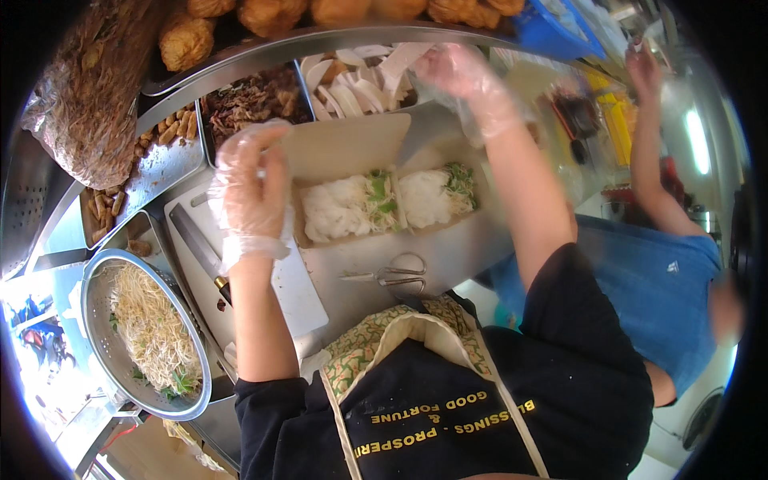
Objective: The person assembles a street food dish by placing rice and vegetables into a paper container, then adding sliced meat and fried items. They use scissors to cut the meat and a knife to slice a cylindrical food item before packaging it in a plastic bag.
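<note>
Left hand: the gloved left hand (254,180) is hovering beside the left box (348,144), next to its raised lid – its fingers are bending loosely, and I cannot tell whether they are gripping anything.
Right hand: the gloved right hand (456,68) is reaching over the tray of pale slices, its fingertips closing together on one slice (404,60).
Boxes: the left box and the right box (448,234) are standing open side by side on the bench (360,304), between the forearms; each is holding white noodles (336,210), with sprouts and green leaves lying along the right.
Trays: pale slices (346,94) and shredded brown meat (252,100) are filling neighbouring trays beyond the boxes; fried pieces (264,14) are sitting farther back.
Board: a knife (192,236) is lying on the white board (300,288), left of the boxes.
Scissors: the scissors (392,276) are resting on the bench, nearer the person than the boxes.
Colander: the colander (100,292) at far left is holding sprouts (156,320) and leaves.
Co-worker: someone in a blue shirt (640,264) is standing at right – one arm extending.
</note>
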`<action>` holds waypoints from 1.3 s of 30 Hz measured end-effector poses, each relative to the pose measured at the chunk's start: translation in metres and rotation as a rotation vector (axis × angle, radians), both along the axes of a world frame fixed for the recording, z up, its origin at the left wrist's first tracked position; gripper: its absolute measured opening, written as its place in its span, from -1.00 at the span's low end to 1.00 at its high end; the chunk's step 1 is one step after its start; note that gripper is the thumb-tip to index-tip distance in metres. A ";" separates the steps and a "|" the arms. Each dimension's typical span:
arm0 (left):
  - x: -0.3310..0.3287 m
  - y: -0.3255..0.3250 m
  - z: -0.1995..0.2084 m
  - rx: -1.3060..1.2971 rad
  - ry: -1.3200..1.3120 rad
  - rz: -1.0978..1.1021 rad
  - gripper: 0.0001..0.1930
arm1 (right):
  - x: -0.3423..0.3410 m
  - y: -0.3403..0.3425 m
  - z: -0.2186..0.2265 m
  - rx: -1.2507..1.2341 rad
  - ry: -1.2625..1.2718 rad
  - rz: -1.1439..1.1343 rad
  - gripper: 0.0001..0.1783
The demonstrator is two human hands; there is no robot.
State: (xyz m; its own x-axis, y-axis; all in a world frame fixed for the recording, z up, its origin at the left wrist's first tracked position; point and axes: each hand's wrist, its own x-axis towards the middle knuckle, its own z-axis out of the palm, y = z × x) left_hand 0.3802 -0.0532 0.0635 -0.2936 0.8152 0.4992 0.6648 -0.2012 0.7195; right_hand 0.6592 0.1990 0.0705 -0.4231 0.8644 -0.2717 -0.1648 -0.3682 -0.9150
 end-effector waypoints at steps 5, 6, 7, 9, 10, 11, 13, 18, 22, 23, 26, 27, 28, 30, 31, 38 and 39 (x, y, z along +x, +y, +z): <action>0.056 -0.005 0.018 -0.402 -0.263 -0.323 -0.75 | -0.006 -0.108 0.043 -0.174 0.112 0.232 -0.63; 0.063 -0.006 0.018 -0.495 -0.314 -0.388 -0.71 | -0.006 -0.127 0.050 -0.117 -0.043 0.248 -0.61; 0.069 -0.010 0.017 -0.623 -0.601 -0.458 -0.67 | -0.004 -0.144 0.054 -0.037 -0.136 0.322 -0.58; 0.080 -0.022 0.010 -0.778 -1.166 -0.586 -0.57 | 0.000 -0.177 0.054 0.055 -0.261 0.340 -0.54; 0.082 -0.028 0.004 -0.820 -1.096 -0.589 -0.54 | 0.000 -0.194 0.047 0.066 -0.292 0.286 -0.53; 0.084 -0.034 -0.004 -0.872 -1.027 -0.585 -0.51 | 0.001 -0.209 0.039 0.100 -0.301 0.246 -0.51; 0.088 -0.047 -0.023 -0.910 -0.904 -0.582 -0.50 | 0.006 -0.235 0.020 0.080 -0.392 0.229 -0.54; 0.085 -0.072 -0.069 -0.974 -0.450 -0.562 -0.59 | 0.018 -0.288 -0.039 -0.024 -0.341 0.091 -0.64; 0.052 -0.084 -0.083 -1.011 -0.671 -0.311 -0.64 | 0.070 -0.249 -0.060 -0.007 -0.365 -0.063 -0.62; 0.041 -0.084 -0.084 -0.957 -0.670 -0.321 -0.64 | 0.083 -0.230 -0.065 0.056 -0.401 -0.046 -0.60; 0.016 -0.078 -0.088 -0.927 -0.537 -0.266 -0.63 | 0.094 -0.190 -0.093 0.042 -0.566 0.066 -0.57; 0.012 -0.074 -0.090 -0.934 -0.488 -0.248 -0.63 | 0.091 -0.186 -0.103 0.228 -0.680 0.107 -0.59; 0.010 -0.069 -0.092 -0.941 -0.439 -0.230 -0.62 | 0.086 -0.185 -0.112 0.408 -0.793 0.132 -0.61; 0.012 -0.056 -0.095 -0.885 -0.448 -0.282 -0.60 | 0.077 -0.190 -0.119 0.653 -0.965 0.119 -0.66; 0.016 -0.045 -0.096 -0.955 -0.283 -0.279 -0.60 | 0.073 -0.196 -0.116 0.715 -1.030 0.085 -0.69; 0.054 -0.005 -0.069 -1.199 0.022 -0.078 -0.40 | 0.014 -0.210 -0.006 0.745 -1.240 0.096 -0.76; 0.058 -0.007 -0.066 -1.152 0.174 -0.086 -0.28 | 0.003 -0.210 0.010 0.737 -1.181 0.089 -0.76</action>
